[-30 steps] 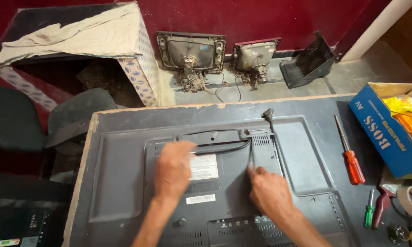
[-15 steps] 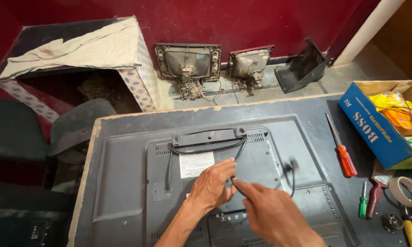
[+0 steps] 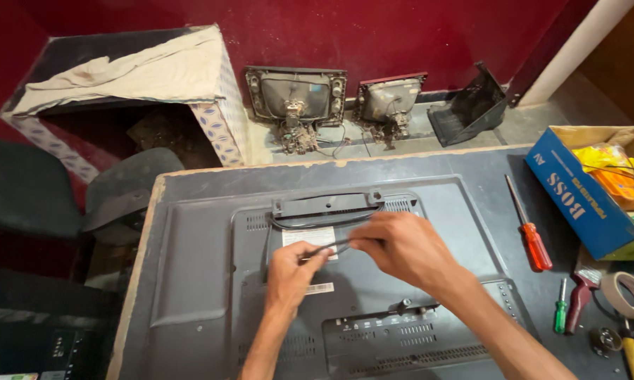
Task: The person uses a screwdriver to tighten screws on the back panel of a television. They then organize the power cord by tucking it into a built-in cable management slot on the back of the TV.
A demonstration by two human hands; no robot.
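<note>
Cable gathered, back cover still on.
Your left hand [image 3: 289, 271] and right hand [image 3: 401, 246], grips pinched on the thin black cable [image 3: 329, 247], over the face-down dark grey television [image 3: 190, 281].

Dark tabletop [image 3: 472, 165] carries a flat television [image 3: 204, 281] lying face-down at centre; at three o'clock, a red-handled screwdriver [image 3: 529, 225], blue box [image 3: 584, 207], green screwdriver [image 3: 560, 309], tape roll [image 3: 630, 295].
</note>
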